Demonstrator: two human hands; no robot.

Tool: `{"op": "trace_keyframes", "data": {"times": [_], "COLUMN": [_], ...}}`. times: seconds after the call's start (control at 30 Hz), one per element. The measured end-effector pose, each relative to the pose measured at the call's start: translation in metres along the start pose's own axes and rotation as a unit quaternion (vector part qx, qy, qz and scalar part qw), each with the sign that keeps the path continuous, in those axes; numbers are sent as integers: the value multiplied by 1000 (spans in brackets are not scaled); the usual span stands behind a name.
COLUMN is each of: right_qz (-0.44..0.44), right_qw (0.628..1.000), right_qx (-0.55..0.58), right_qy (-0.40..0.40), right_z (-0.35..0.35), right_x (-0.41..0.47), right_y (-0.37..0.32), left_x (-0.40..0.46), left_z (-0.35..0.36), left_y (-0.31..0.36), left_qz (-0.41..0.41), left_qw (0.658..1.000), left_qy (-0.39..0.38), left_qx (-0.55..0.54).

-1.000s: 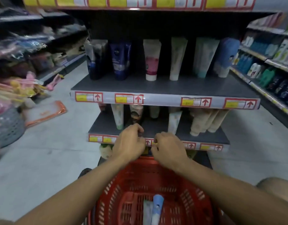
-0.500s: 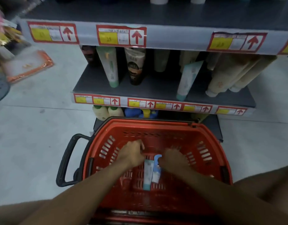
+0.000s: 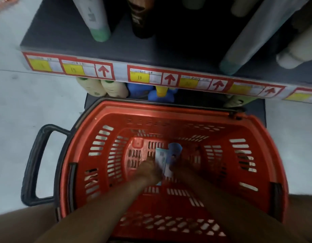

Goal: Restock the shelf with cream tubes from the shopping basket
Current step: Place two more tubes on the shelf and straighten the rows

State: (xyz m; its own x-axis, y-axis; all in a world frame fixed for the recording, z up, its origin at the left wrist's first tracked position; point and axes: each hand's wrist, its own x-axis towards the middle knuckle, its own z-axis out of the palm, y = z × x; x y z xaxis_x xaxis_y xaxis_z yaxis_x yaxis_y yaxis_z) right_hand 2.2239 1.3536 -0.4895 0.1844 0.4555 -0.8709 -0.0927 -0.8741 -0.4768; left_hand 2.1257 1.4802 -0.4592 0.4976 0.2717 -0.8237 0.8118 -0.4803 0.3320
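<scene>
two hands, left and right, deep in basket, touching tubes; grip unclear.

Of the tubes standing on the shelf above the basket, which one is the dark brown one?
The dark brown tube, second from the left, right of the pale green-capped tube. The other tubes look pale grey or cream.

Shelf tubes cut off at top edge, hands blurred, their grip on basket tubes unclear
</scene>
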Motion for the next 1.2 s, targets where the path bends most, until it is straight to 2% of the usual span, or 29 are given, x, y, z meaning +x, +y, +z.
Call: {"op": "trace_keyframes", "data": {"times": [0.03, 0.1, 0.13, 0.17, 0.33, 0.43, 0.53, 0.63, 0.77, 0.9, 1.03, 1.2], "right_qz": [-36, 102, 137, 153, 186, 176, 161, 138, 168, 158, 110, 56], "right_qw": [999, 989, 972, 964, 955, 952, 959, 973, 966, 978, 980, 976], "right_qx": [12, 64, 85, 67, 114, 126, 145, 135, 94, 51, 38, -36], "right_qy": [-16, 89, 170, 209, 202, 214, 184, 124, 171, 122, 162, 209], "right_z": [5, 5, 10, 10, 22, 25, 24, 17, 10, 3, -7, -18], "right_x": [5, -7, -5, -4, 15, 17, 20, 9, -2, -29, -68, -121], "right_y": [3, -11, -8, -5, 8, 13, 22, 22, 15, -5, -21, -50], "left_x": [3, 8, 9, 11, 16, 19, 21, 20, 10, -7, -35, -80], "left_z": [6, 17, 20, 23, 32, 35, 33, 27, 16, 3, -13, -43], "left_y": [-2, -6, -5, -6, -7, -8, -7, -7, -6, 2, 14, 36], "left_qz": [-13, -40, -50, -56, -53, -57, -64, -83, -86, -85, -61, -22], "left_qw": [1000, 999, 998, 998, 996, 995, 994, 991, 991, 994, 995, 993], "left_qy": [1, 9, 10, 16, 46, 41, 41, 16, 5, 17, 48, 95], "left_qx": [-8, -23, -30, -38, -60, -76, -79, -103, -100, -63, -57, -69]}}
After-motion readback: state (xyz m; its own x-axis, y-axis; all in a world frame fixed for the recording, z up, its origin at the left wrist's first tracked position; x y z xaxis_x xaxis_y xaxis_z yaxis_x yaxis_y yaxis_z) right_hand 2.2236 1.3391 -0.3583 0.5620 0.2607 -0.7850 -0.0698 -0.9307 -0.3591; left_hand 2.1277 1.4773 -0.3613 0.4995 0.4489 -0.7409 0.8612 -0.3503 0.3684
